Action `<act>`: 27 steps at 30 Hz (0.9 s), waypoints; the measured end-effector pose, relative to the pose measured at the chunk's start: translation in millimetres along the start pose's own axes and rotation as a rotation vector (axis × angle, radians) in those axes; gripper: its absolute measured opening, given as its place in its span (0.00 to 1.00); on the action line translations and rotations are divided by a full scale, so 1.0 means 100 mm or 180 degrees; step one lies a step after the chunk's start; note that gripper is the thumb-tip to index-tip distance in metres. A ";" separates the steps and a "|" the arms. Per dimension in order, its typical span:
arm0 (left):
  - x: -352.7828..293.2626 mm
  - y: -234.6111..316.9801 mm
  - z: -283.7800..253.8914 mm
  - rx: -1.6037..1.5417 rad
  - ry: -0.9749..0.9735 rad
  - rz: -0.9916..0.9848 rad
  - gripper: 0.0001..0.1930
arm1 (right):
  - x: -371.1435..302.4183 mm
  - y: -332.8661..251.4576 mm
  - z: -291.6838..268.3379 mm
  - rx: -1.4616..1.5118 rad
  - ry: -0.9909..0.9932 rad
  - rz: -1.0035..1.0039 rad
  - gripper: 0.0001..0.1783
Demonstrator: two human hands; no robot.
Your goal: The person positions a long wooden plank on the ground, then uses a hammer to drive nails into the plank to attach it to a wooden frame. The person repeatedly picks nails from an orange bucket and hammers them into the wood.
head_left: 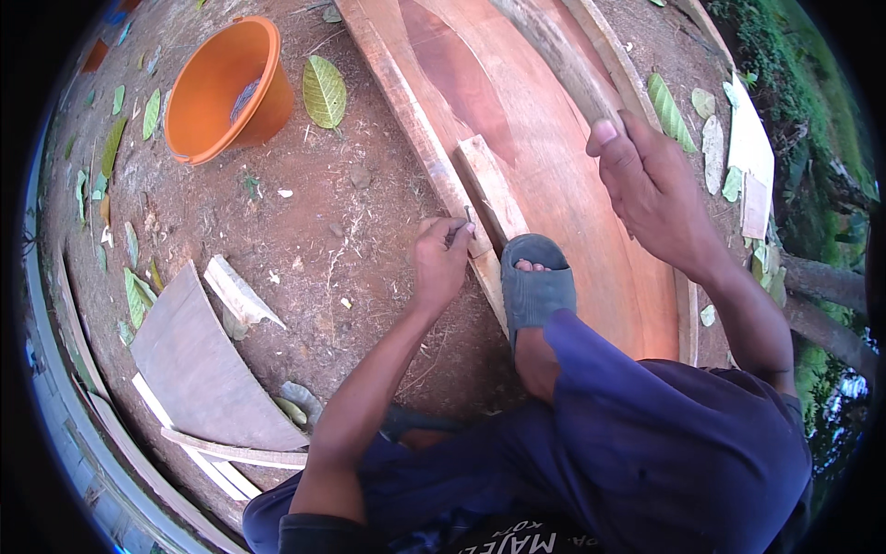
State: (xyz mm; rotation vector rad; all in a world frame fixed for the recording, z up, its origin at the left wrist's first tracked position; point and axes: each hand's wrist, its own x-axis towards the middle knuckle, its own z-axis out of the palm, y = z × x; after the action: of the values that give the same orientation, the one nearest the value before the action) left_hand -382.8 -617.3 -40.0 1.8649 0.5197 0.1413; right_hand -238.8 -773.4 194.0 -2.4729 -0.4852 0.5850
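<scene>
My left hand [441, 263] is closed at the edge of a long wooden strip [406, 125], its fingertips pinching what looks like a thin nail [468, 215] standing on the wood. Dark slivers, perhaps more nails, show between the fingers. Raised over the board, my right hand [660, 189] wraps round a thick wooden handle [565, 60]; its far end is cut off by the frame's top. The strip runs along the left side of a reddish plywood panel [572, 198]. A short wooden block [492, 187] lies beside the strip, close to my sandalled foot [542, 286], which presses down there.
An orange bucket [269, 92] lies tilted on the dirt ground at the upper left, something greyish inside. A grey board piece [208, 355] and a wood offcut [238, 288] rest at the lower left. Leaves are scattered about. Another wooden strip [637, 88] edges the panel's right side.
</scene>
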 end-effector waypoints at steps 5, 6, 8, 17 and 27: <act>0.25 -0.01 -0.24 -0.0525 0.0585 -0.0286 0.10 | -0.24 0.52 0.28 -0.0682 -0.1245 -0.0114 0.28; 0.35 0.01 -0.31 -0.0603 0.0682 -0.0376 0.11 | -0.21 0.56 0.25 -0.0731 -0.1319 -0.0065 0.28; 0.50 -0.02 -0.47 -0.0632 0.0824 -0.0406 0.11 | -0.13 0.43 0.12 -0.0839 -0.1504 0.0029 0.29; 0.74 -0.01 -0.55 -0.0846 0.1028 -0.0388 0.12 | -0.17 0.27 0.25 -0.0420 -0.0412 0.0077 0.27; 0.82 -0.04 -0.73 -0.0821 0.0905 -0.0579 0.15 | 0.10 -0.26 -0.14 0.0703 0.0555 0.0130 0.27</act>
State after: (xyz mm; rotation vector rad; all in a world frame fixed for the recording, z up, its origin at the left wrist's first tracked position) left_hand -335.8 -518.7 -30.1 1.5456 0.8238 0.3388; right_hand -229.1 -754.5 216.4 -2.3009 -0.2858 0.4100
